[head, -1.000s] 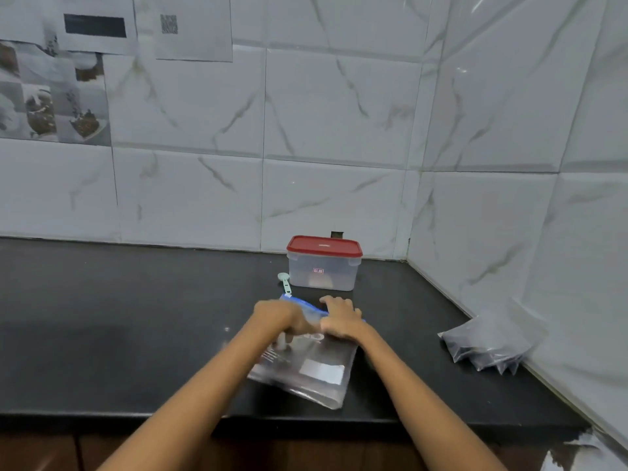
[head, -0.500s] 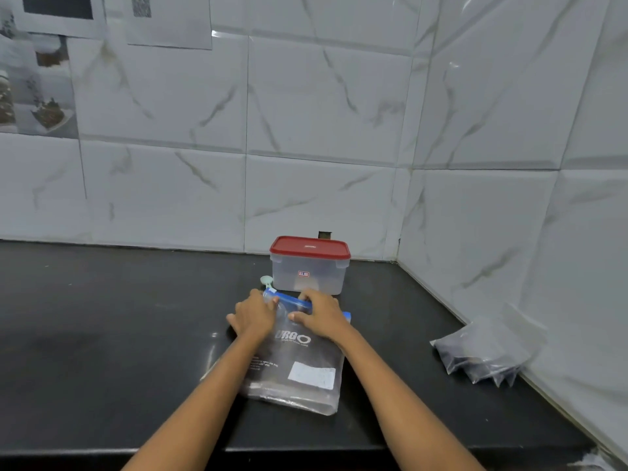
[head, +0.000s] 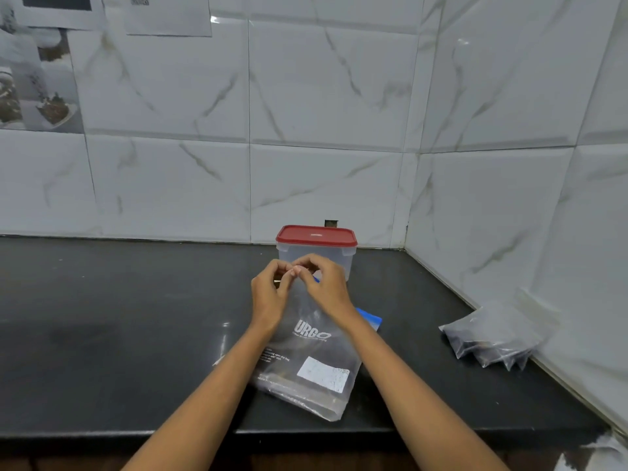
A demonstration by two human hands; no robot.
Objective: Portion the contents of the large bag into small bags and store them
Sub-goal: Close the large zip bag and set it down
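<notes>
A large clear zip bag [head: 314, 362] with white print and a blue zip strip lies on the black counter [head: 119, 334], its top end lifted. My left hand [head: 270, 294] and my right hand [head: 326, 287] pinch the bag's top edge, fingertips almost meeting above it. Behind them stands a clear plastic box with a red lid [head: 316, 248]. A pile of small filled bags [head: 492, 338] with dark contents rests at the right, against the wall.
Marble-patterned tiled walls meet in a corner behind and to the right of the box. Papers and a picture hang on the wall at upper left. The counter's front edge runs just below the large bag.
Both hands have risen from pressing along the zip strip and now pinch the bag's top edge, lifting that end off the counter. The small spoon beside the box is now hidden.
</notes>
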